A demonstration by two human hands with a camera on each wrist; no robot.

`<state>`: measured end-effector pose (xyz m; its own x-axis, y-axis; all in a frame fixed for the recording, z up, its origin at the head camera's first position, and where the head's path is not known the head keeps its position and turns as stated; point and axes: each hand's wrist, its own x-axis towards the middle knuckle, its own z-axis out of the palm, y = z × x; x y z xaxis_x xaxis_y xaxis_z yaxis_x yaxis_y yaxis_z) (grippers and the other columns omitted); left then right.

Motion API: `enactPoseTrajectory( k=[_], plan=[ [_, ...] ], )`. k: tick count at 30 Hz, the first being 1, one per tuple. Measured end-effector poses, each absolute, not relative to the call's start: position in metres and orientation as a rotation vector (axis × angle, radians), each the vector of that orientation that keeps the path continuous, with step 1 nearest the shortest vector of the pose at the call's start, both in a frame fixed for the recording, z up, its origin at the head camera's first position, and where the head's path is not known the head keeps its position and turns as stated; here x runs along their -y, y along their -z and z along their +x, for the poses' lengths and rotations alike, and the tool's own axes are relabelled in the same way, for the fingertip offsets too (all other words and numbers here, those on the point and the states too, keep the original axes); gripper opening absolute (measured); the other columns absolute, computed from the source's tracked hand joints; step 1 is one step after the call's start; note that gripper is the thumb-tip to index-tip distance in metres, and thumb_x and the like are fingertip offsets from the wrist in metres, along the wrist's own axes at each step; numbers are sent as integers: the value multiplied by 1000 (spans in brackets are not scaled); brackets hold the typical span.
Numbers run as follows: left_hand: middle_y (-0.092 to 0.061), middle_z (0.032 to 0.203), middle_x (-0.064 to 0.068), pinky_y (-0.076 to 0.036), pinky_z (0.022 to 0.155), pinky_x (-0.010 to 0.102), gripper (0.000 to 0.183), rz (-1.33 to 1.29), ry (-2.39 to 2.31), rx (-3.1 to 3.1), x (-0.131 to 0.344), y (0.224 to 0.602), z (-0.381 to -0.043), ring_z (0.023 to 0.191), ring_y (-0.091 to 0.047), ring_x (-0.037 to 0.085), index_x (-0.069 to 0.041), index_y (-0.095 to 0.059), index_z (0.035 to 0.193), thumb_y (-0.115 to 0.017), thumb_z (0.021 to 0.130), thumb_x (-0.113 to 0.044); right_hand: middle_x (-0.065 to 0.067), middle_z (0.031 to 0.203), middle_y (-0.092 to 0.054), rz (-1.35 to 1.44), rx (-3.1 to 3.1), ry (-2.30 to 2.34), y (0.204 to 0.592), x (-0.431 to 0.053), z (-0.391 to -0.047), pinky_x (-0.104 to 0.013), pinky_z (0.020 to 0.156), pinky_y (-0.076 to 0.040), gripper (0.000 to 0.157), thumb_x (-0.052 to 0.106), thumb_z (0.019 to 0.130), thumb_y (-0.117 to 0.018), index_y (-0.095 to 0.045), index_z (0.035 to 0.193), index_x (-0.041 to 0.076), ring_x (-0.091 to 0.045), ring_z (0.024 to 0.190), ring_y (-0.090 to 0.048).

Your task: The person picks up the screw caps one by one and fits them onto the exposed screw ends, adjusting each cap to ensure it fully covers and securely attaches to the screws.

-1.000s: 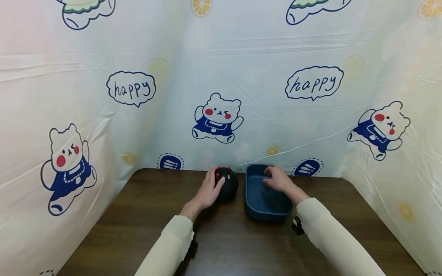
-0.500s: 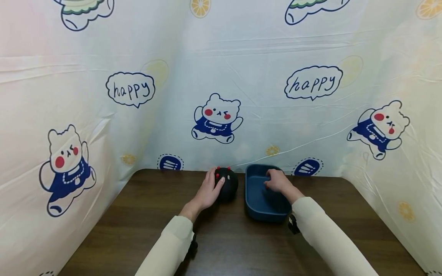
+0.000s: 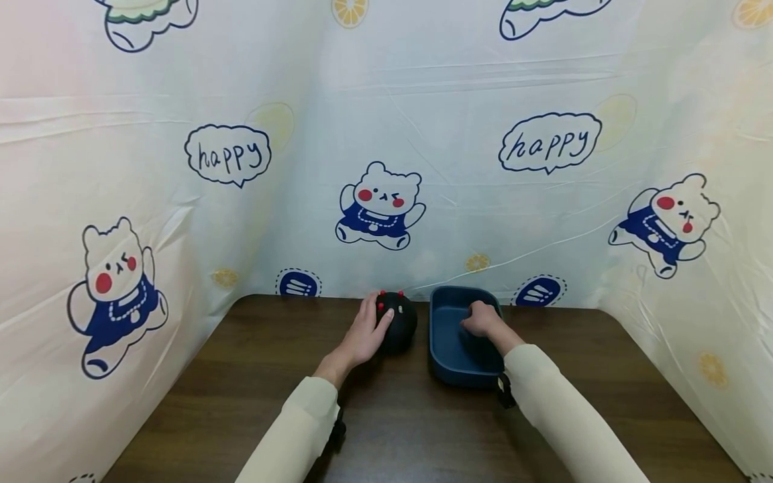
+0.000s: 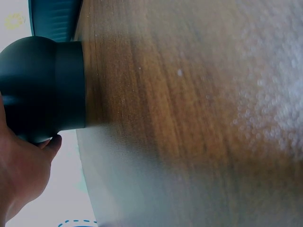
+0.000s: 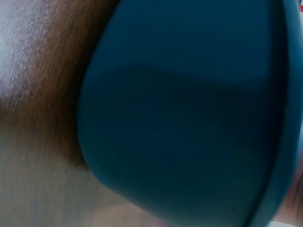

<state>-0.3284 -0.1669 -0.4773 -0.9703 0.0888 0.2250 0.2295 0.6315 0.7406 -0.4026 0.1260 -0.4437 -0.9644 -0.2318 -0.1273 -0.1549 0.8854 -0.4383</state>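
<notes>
A black ball-shaped body [image 3: 403, 330] stands on the table near its back edge, with several small red knobs and one pale piece on its upper part. My left hand [image 3: 364, 329] grips its left side, the thumb lying across the front. In the left wrist view, the black body [image 4: 35, 90] shows a short cylindrical base. My right hand [image 3: 483, 318] reaches down into a blue bin [image 3: 447, 362] beside it, fingers curled toward the bin's floor. I cannot tell what the right fingers hold. The right wrist view is mostly filled by the bin's outer wall [image 5: 175, 142].
The brown wooden table [image 3: 241, 396] ends at a patterned curtain [image 3: 374, 100], which hangs close behind the black body and the bin and along both sides. A narrow gap separates the black body from the bin.
My right hand has sunk lower into the bin, its forearm shifting left. A red piece that showed below its fingers is now hidden. The left hand stays on the black body.
</notes>
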Motion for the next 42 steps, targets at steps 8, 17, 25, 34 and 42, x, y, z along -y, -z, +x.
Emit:
enactPoseTrajectory(
  k=[8, 17, 25, 34, 42],
  plan=[
    [-22, 165, 10, -31, 117, 59, 79, -277, 1254, 2680, 167, 478, -329, 145, -35, 31, -13, -17, 163, -35, 105, -64, -2, 66, -47, -206, -2869, 744, 454, -126, -408, -30, 58, -40, 22, 13, 96, -65, -54, 77, 8, -17, 60, -48],
    [-21, 166, 11, -31, 118, 58, 80, -277, 1270, 2691, 166, 479, -326, 144, -35, 32, -12, -16, 163, -36, 105, -64, -10, 82, -61, -158, -2894, 777, 464, -126, -409, -35, 67, -49, 13, 11, 96, -63, -66, 89, 1, -23, 74, -59],
    [-21, 166, 12, -30, 118, 58, 83, -275, 1273, 2699, 165, 478, -326, 145, -34, 32, -11, -16, 163, -35, 104, -65, -5, 70, -61, -183, -2907, 847, 465, -121, -404, -29, 61, -45, 20, 5, 93, -62, -68, 73, 6, -19, 65, -56],
    [-22, 165, 13, -31, 117, 60, 81, -280, 1253, 2702, 166, 478, -328, 144, -35, 33, -11, -15, 163, -34, 105, -64, -9, 78, -70, -167, -2779, 1068, 466, -120, -405, -27, 60, -53, 11, 4, 92, -65, -75, 88, 0, -16, 67, -65],
    [-21, 165, 13, -31, 116, 62, 81, -280, 1266, 2693, 168, 477, -328, 144, -34, 34, -11, -16, 163, -36, 105, -63, -17, 98, -71, -259, -2575, 1282, 450, -120, -392, -37, 76, -59, 21, 3, 99, -58, -70, 113, -8, -25, 86, -66]
  ],
)
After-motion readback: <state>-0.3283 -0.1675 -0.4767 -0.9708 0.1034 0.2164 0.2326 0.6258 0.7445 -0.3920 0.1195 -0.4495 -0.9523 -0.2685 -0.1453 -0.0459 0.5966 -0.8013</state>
